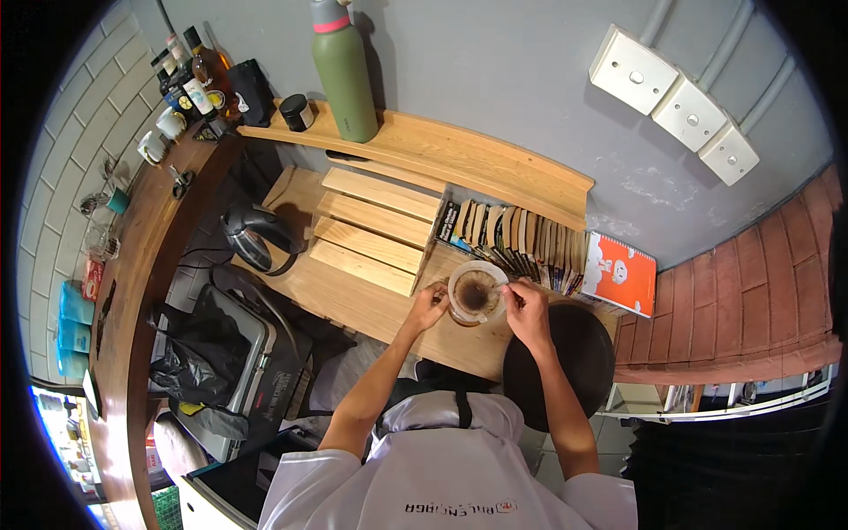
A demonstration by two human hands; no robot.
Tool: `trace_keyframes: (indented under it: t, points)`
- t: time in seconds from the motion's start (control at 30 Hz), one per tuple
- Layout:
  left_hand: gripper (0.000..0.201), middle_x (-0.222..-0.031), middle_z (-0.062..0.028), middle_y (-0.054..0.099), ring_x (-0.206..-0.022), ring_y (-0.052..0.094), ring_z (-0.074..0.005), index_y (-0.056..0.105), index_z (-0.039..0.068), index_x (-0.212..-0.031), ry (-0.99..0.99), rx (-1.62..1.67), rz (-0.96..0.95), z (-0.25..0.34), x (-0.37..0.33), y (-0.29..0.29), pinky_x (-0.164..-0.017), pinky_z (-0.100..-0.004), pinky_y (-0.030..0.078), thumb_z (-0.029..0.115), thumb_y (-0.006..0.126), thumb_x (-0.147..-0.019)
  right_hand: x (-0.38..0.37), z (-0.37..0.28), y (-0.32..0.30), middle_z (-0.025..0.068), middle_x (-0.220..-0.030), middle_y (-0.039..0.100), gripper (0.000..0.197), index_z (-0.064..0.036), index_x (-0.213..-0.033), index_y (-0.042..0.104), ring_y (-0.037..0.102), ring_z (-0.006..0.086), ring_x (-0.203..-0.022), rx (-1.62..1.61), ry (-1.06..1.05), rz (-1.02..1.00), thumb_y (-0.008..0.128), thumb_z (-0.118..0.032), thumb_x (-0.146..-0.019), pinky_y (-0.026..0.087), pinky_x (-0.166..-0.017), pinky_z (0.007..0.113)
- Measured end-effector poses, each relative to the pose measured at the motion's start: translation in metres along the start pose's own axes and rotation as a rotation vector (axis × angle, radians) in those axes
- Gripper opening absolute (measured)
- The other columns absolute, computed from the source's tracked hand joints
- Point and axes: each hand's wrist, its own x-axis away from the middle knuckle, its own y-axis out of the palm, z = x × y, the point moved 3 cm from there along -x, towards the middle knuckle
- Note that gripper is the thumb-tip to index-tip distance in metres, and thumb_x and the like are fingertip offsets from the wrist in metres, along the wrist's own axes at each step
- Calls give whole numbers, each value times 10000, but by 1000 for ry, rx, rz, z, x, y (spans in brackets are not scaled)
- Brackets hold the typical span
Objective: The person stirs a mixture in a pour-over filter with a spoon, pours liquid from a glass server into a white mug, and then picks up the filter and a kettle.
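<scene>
In front of me on the wooden desk [349, 300] is a round coffee dripper [456, 298] lined with a paper filter [460, 281]. Dark wet coffee grounds [475, 295] cover the middle of the filter. Part of a glass vessel shows under the dripper's near edge. My left hand [428, 306] is closed at the dripper's left side, its fingertips against it. On the opposite side my right hand [527, 311] pinches at the right rim; whether it grips the filter paper or the dripper itself is hard to make out.
Behind the dripper stands a row of books [512, 237], with an orange notebook [621, 276] to their right. A slatted wooden rack [371, 231] and a black kettle [256, 237] are left. A green bottle [343, 75] stands on the shelf; a round black stool [579, 353] is near right.
</scene>
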Motion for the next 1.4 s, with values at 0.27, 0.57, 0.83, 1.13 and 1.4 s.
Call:
trace_keyframes:
  t: [0.27,0.57,0.83,1.13,1.4]
  points:
    - [250,-797,-183,622,-739,630,-284,578,-50,-942,95,-129,33,-2,8,1,-679,-345,496,178,525,-856,6,1,4,135,-640,479,126,52,-760,586,478,256,-518,63,-42,-15,613,-47,-833,358,-501,346]
    - [282,-669,-210,534,-623,544,-290,558,-61,-777,221,-49,163,-23,17,22,-591,-380,430,196,475,-859,14,6,3,108,-627,485,127,62,-790,588,451,159,-502,69,-36,72,614,-46,-852,352,-487,290]
    - [294,-533,-12,435,-483,400,-108,476,3,-602,111,342,226,-36,18,38,-449,-280,316,182,481,-835,20,14,4,100,-627,488,134,61,-814,596,431,146,-503,33,18,85,610,-63,-864,351,-485,287]
    - [319,-531,27,364,-526,338,-67,404,7,-574,31,320,272,-48,21,30,-482,-265,289,146,558,-817,20,17,8,80,-615,465,132,58,-801,575,419,116,-490,-16,0,136,606,-53,-865,328,-466,264]
    - [322,-548,46,342,-543,307,-54,385,32,-575,7,237,198,20,31,7,-490,-256,267,99,557,-839,8,-25,-20,73,-624,466,88,49,-764,570,411,118,-481,-14,-81,175,605,9,-834,312,-458,258]
